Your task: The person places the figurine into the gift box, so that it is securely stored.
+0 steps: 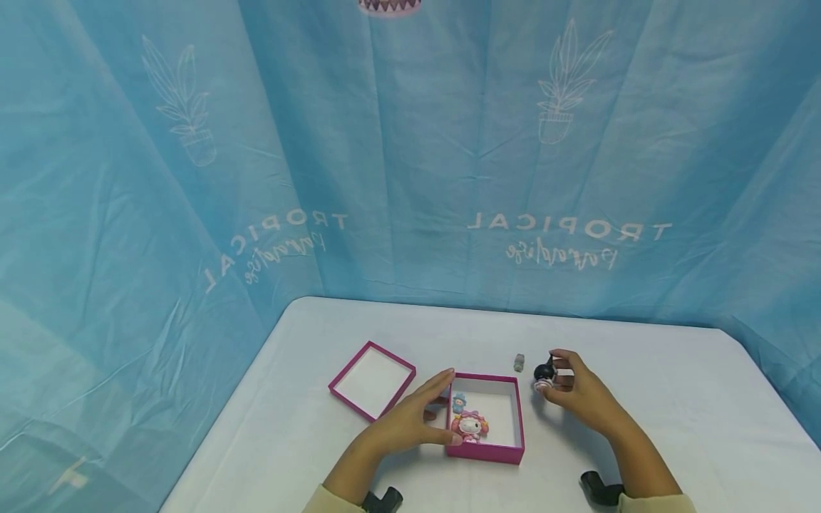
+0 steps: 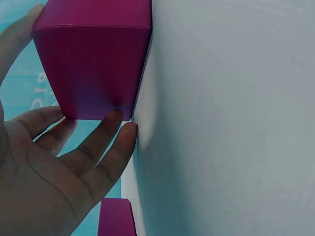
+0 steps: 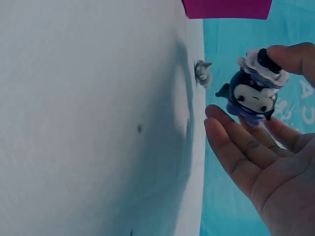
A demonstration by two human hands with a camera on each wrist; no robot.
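My right hand pinches a small figurine with a black hood, a white face and a ruffled base. In the right wrist view it is tilted, base toward the thumb, off the table. My left hand holds the left side of an open magenta box, thumb at the near corner and fingers toward the far one. The left wrist view shows fingertips against the box's outer wall. Inside the box, along its left side, are a pink figurine and a smaller blue figurine.
A magenta-rimmed lid lies left of the box, white inside facing up. One small grey figurine stands on the white table beyond the box's far right corner. Blue printed curtains hang behind and beside the table.
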